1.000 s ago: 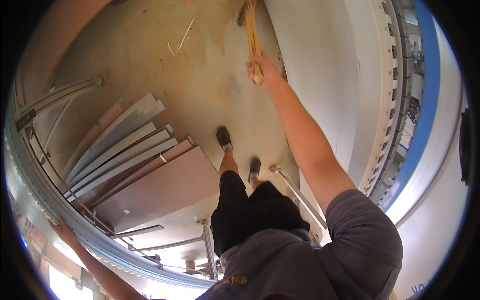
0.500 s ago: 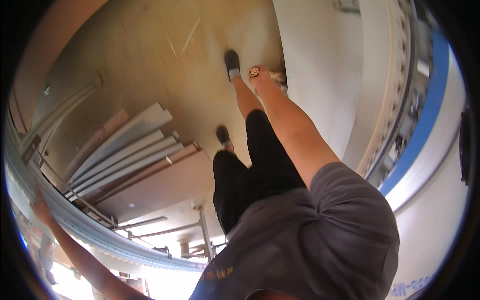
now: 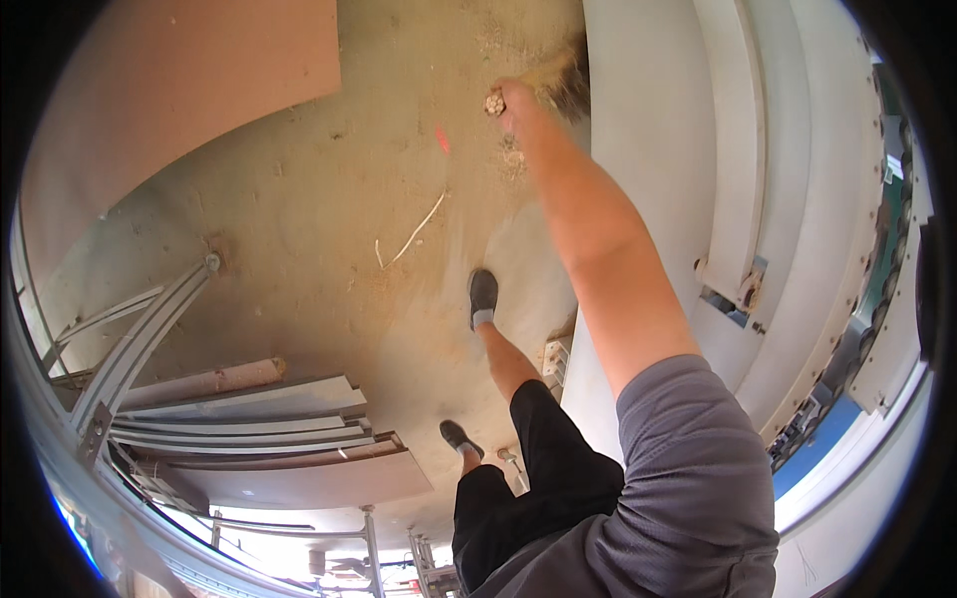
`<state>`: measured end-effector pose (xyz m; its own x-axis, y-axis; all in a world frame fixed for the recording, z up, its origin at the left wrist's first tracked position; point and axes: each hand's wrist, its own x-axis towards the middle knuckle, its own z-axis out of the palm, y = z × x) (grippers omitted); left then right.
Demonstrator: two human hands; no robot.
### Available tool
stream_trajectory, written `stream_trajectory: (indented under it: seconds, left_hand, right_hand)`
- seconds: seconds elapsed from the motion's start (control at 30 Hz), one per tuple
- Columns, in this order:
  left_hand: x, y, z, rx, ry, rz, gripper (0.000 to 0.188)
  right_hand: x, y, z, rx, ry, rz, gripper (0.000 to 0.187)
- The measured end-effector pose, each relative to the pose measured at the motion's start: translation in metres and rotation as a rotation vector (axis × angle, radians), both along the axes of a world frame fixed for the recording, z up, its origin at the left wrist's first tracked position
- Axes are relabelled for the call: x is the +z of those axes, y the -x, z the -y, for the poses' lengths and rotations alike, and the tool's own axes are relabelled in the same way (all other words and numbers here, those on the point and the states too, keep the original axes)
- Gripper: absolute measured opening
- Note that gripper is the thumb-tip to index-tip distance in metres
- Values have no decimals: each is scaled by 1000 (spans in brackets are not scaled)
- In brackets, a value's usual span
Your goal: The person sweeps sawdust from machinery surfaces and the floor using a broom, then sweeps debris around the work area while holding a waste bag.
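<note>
My right hand [image 3: 513, 103] is closed around the bundled-stalk handle of a straw broom [image 3: 495, 104]. The tan and brown bristles of the broom fan out low to the right of the hand, against the base of a pale machine panel. Sweepings of dust and bits of straw [image 3: 512, 149] lie on the floor just below the hand. A bent white strip [image 3: 414, 239] and a small pink scrap [image 3: 443, 140] are on the floor to the left of it. My left hand is out of the picture.
A long pale machine [image 3: 648, 149] with a chain edge runs along the right. Stacked boards and metal strips [image 3: 259, 429] lie at lower left, beside a metal frame leg [image 3: 150, 339]. A reddish-brown board [image 3: 219, 90] covers the upper left. My feet stand on the brown floor [image 3: 329, 259].
I have moved along the floor, and the stacked boards now appear lower. My right arm reaches farther out with the broom, whose bristles now show more. My left hand has left the view.
</note>
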<state>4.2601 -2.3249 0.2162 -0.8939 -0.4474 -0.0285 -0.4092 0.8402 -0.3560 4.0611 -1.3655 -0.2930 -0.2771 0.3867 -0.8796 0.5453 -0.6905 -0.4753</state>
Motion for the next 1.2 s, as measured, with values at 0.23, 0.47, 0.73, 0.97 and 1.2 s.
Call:
stream_trajectory:
  seconds: [0.23, 0.47, 0.73, 0.97, 1.2]
  left_hand:
    - [-23, -4, -42, 68, 9, -194, 79]
    - [-24, 24, -104, 207, -67, -90, 83]
    - [-25, 18, -97, 195, -33, -130, 72]
    - [-45, 19, -90, 135, -18, -145, 84]
    - [-43, 19, -106, 180, -132, -173, 70]
  right_hand:
    - [141, -9, 14, 350, -138, -252, 41]
    - [292, -256, 94, 82, 32, 150, 54]
    - [107, -168, 82, -412, 463, -160, 18]
    - [117, 96, 16, 52, 301, -303, 17]
    - [195, -63, 41, 906, -353, 8, 13]
